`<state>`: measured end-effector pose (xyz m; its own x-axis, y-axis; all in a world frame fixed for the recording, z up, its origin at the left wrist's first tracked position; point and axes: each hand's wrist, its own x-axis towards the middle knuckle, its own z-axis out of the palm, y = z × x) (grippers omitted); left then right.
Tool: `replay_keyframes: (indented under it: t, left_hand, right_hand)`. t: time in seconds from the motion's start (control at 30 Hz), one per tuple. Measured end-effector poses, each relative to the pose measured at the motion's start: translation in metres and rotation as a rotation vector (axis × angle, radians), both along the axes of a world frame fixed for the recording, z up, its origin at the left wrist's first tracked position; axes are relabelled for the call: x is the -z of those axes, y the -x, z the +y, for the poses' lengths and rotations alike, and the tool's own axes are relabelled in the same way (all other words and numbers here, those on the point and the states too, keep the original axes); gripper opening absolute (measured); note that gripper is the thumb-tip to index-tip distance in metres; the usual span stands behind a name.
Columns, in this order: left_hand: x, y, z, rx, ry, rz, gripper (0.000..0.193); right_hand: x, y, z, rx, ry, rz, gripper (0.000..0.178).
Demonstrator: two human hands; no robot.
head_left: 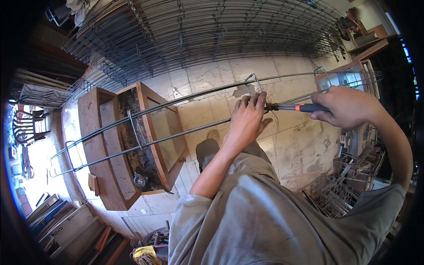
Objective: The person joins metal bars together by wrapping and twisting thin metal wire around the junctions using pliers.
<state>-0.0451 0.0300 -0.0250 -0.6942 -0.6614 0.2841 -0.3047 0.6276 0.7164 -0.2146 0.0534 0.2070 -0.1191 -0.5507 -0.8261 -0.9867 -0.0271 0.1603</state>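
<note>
A long, narrow rebar cage (190, 96) of thin steel rods runs from left to right in front of me, with bent stirrups (136, 128) spaced along it. My left hand (248, 112) is closed around a rod beside one stirrup (253, 77), its fingertips at the joint. In my right hand (349, 107) I grip the dark-and-red handle of pincers (289, 107). Their dark metal head meets the joint right beside my left fingers. Thin tie wire (277, 121) dangles below that spot. My left fingers partly hide the joint itself.
A wooden frame like an open cabinet (98, 150) supports the cage's left part, with a tape measure (140, 180) on it. Stacked rebar cages (198, 33) fill the far side. A wire rack (333, 196) stands lower right, boards (66, 229) lower left, a chair (28, 126) far left.
</note>
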Motion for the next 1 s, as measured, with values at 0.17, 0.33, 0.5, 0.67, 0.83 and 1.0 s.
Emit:
replay_keyframes:
  t: [0.17,0.33,0.5,0.67,0.83,1.0]
  left_hand:
    - [-0.017,0.025,0.009,0.195,0.006,0.366,0.086]
    - [-0.021,0.073,0.018,0.214,-0.173,0.325,0.059]
    - [-0.005,0.083,0.023,-0.01,0.012,0.456,0.039]
    - [-0.006,0.08,0.027,0.0,-0.012,0.519,0.041]
    - [0.0,0.079,0.031,-0.064,-0.008,0.516,0.059]
    - [0.007,0.01,0.014,-0.126,0.134,0.03,0.065]
  right_hand:
    - [0.005,0.011,-0.027,0.283,-0.174,-0.139,0.04]
    - [0.005,0.002,-0.021,0.211,-0.134,-0.162,0.036]
    - [0.0,-0.016,0.008,-0.274,0.328,0.035,0.046]
    - [0.033,0.019,0.066,-1.181,0.696,0.459,0.054]
    - [0.032,0.037,0.054,-1.189,0.617,0.379,0.059]
    - [0.018,0.017,0.041,-0.612,0.446,0.152,0.068]
